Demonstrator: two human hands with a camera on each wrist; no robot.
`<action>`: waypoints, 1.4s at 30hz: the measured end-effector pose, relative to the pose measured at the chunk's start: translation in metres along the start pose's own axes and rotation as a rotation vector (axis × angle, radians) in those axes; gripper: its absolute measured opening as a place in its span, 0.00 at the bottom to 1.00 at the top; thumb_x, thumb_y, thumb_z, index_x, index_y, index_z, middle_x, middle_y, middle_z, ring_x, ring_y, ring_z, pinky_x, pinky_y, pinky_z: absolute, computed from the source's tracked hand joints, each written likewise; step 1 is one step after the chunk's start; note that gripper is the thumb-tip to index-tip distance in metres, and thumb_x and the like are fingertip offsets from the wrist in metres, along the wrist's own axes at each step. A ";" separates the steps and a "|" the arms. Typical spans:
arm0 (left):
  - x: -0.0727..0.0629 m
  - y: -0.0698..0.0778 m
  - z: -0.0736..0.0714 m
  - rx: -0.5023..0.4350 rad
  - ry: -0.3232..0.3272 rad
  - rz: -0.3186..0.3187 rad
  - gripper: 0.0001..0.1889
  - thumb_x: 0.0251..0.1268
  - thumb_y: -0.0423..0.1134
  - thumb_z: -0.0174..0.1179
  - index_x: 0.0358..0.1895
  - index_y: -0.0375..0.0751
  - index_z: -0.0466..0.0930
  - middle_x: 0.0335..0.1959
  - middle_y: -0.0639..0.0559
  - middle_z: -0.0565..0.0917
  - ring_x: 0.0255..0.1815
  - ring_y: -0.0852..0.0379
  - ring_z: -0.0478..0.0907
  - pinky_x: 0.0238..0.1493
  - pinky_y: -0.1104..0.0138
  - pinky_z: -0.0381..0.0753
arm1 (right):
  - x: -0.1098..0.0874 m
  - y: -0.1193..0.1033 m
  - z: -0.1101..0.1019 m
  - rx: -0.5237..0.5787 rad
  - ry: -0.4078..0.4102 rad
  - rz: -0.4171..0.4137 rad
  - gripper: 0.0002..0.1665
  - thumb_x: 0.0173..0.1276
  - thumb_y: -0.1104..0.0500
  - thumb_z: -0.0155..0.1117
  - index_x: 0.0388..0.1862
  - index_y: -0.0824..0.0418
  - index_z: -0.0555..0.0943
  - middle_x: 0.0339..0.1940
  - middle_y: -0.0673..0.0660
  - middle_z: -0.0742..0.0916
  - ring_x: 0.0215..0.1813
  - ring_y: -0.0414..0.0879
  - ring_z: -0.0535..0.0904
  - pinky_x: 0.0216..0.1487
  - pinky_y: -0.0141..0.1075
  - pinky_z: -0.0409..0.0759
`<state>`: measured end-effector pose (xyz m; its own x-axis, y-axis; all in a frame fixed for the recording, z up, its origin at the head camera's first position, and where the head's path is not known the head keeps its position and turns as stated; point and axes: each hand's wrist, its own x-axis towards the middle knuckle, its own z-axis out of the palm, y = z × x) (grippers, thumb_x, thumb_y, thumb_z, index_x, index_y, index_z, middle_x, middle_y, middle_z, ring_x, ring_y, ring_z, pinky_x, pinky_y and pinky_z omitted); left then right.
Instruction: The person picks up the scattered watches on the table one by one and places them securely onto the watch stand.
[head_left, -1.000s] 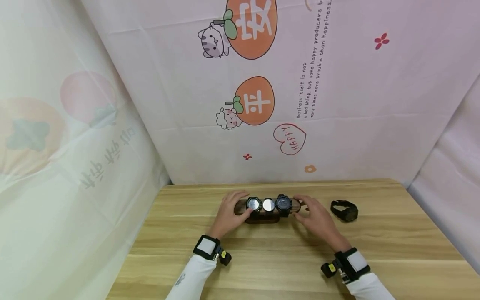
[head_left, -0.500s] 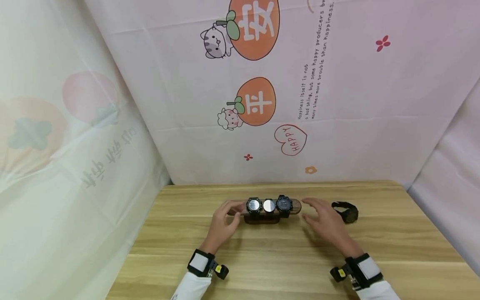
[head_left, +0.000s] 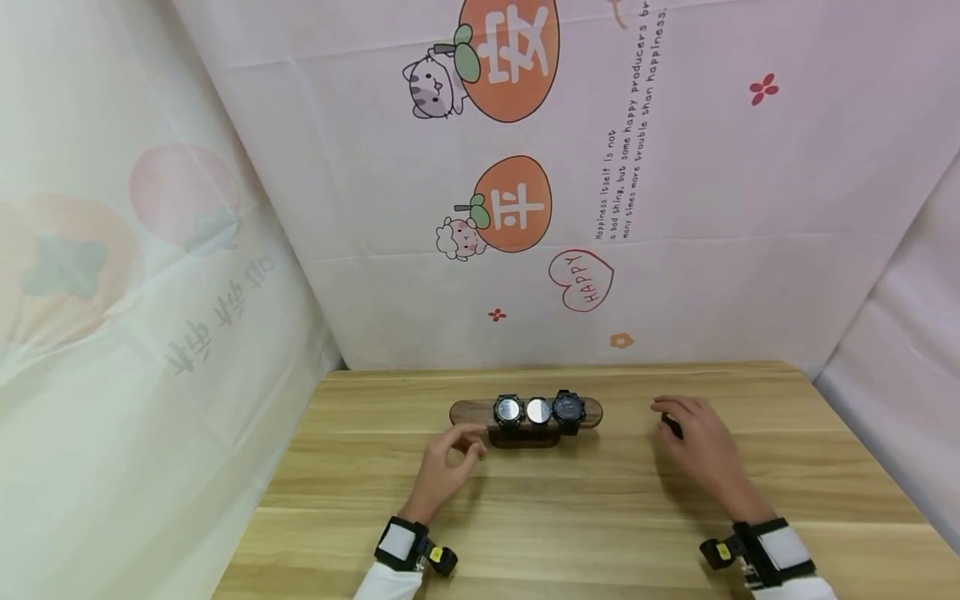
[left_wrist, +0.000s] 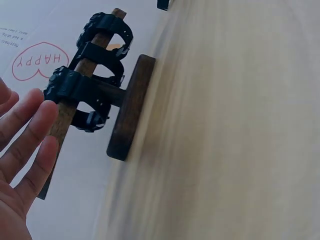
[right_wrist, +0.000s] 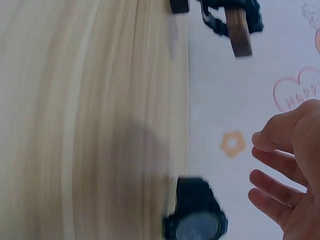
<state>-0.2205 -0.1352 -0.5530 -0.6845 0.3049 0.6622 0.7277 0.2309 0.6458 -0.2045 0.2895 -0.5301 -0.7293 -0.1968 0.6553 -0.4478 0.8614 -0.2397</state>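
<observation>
A dark wooden watch stand [head_left: 470, 412] carries three watches strapped round its bar: a left watch [head_left: 507, 409], a smaller middle watch [head_left: 537, 411] and a larger right watch [head_left: 568, 407]. My left hand [head_left: 438, 475] hovers in front of the stand's left end, fingers loosely bent, holding nothing. In the left wrist view its fingers [left_wrist: 31, 127] overlap the bar; whether they touch it I cannot tell. Over a loose black watch [right_wrist: 195, 212] on the table hovers my right hand [head_left: 705, 450], hiding most of it from the head view. Its relaxed fingers are apart from that watch.
The wood-grain table [head_left: 570, 517] ends at a printed white cloth [head_left: 405, 308] hanging behind it. More white cloth hangs at the left and right sides. Each wrist wears a strap with a small camera.
Both hands have left the stand's ends. The left has drawn back toward the body; the right has moved rightward over the loose watch. The stand and its watches stay in place.
</observation>
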 end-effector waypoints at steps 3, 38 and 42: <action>-0.004 -0.001 0.004 -0.023 -0.001 0.000 0.17 0.66 0.17 0.63 0.55 0.33 0.84 0.32 0.45 0.90 0.30 0.49 0.86 0.35 0.65 0.88 | -0.003 0.011 -0.005 -0.012 0.011 0.008 0.22 0.57 0.75 0.77 0.52 0.68 0.87 0.53 0.67 0.89 0.56 0.66 0.80 0.52 0.61 0.81; -0.014 -0.002 0.014 -0.028 -0.086 -0.212 0.07 0.75 0.26 0.63 0.49 0.33 0.88 0.33 0.50 0.91 0.34 0.64 0.85 0.37 0.68 0.87 | -0.024 0.051 -0.020 -0.034 -0.258 0.243 0.20 0.66 0.72 0.70 0.57 0.72 0.84 0.52 0.76 0.88 0.51 0.71 0.82 0.48 0.66 0.82; -0.014 -0.001 0.014 -0.025 -0.087 -0.214 0.06 0.76 0.28 0.64 0.49 0.33 0.88 0.33 0.50 0.92 0.34 0.62 0.85 0.39 0.67 0.88 | -0.023 0.049 -0.024 -0.018 -0.295 0.272 0.20 0.67 0.71 0.69 0.59 0.72 0.83 0.53 0.76 0.87 0.45 0.65 0.86 0.41 0.60 0.86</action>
<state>-0.2111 -0.1270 -0.5682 -0.8160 0.3298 0.4748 0.5643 0.2760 0.7781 -0.1976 0.3475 -0.5399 -0.9384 -0.0843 0.3351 -0.2106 0.9083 -0.3615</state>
